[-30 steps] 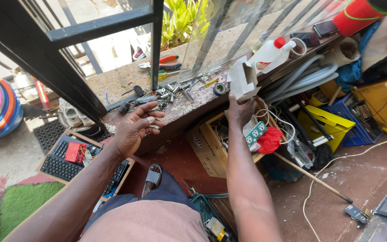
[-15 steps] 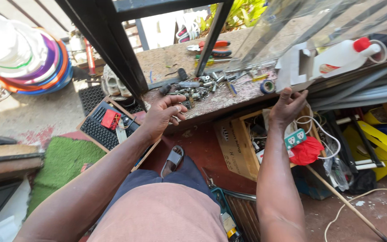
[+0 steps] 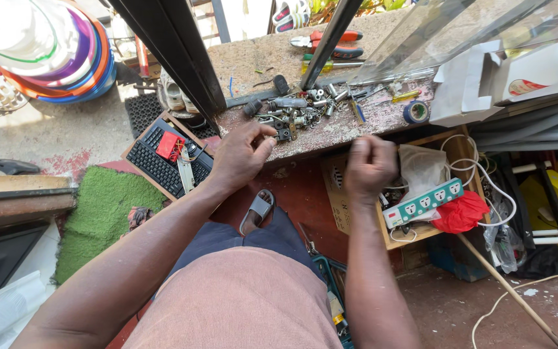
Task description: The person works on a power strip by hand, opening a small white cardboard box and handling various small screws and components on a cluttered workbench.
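Note:
My left hand (image 3: 240,156) reaches to the front edge of a concrete ledge (image 3: 382,123). Its fingers are apart and its fingertips touch the edge beside a pile of small metal parts and screws (image 3: 295,115). My right hand (image 3: 369,165) hangs in front of the ledge, a little lower, blurred. Its fingers are curled into a fist and nothing shows in it. A blue tape roll (image 3: 416,111) and a white cardboard box (image 3: 463,84) lie on the ledge to the right of that hand.
Black metal frame bars (image 3: 169,58) rise from the ledge. Red-handled pliers (image 3: 330,42) and a white bottle (image 3: 550,64) lie further back. Below are a keyboard (image 3: 159,161), a power strip (image 3: 424,201) in a wooden crate, a red bag (image 3: 463,213), a green mat (image 3: 104,207) and stacked basins (image 3: 46,52).
My right hand has come down from the white cardboard box and closed in front of the ledge. My left hand has stayed at the pile of metal parts. The view has swung left.

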